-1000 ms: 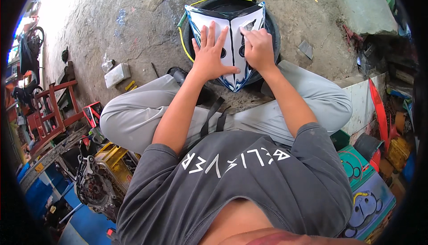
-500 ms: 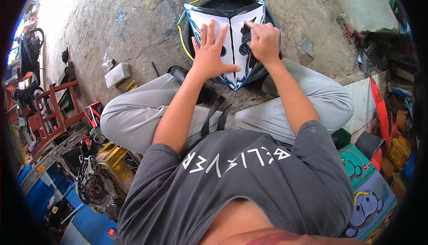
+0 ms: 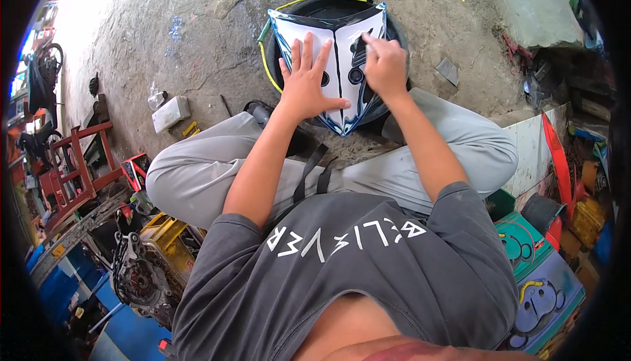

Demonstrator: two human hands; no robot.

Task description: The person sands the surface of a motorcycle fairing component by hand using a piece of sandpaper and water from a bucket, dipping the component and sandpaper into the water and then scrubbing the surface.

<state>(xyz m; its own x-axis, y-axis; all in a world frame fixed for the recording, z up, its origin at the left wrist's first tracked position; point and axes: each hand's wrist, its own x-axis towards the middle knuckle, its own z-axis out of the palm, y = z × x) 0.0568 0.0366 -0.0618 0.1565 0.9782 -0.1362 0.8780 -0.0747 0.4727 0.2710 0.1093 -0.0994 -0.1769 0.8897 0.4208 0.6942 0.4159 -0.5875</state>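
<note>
A white pointed body panel (image 3: pixel 343 103), with black and blue markings and a dark line down its middle, rests on a round black tub (image 3: pixel 399 44) in front of my crossed legs. My left hand (image 3: pixel 305 85) lies flat on the panel's left half, fingers spread and thumb reaching toward the centre line. On the right half, my right hand (image 3: pixel 386 65) is curled with its index finger stretched onto the panel beside a black patch (image 3: pixel 359 48). Whether its curled fingers hold anything small is hidden. Two dark round spots show near the hands.
A white box (image 3: pixel 171 114) lies on the concrete at left, near a red metal frame (image 3: pixel 85 164). Engine parts (image 3: pixel 141 275) and a yellow crate (image 3: pixel 164 229) stand by my left side. Teal and purple cases (image 3: pixel 542 298) are at my right, beside a red panel (image 3: pixel 557 157).
The whole view has shifted a little, so the panel appears slightly further left and lower. My left hand keeps its place on it. The right fingertip has moved only slightly across the panel.
</note>
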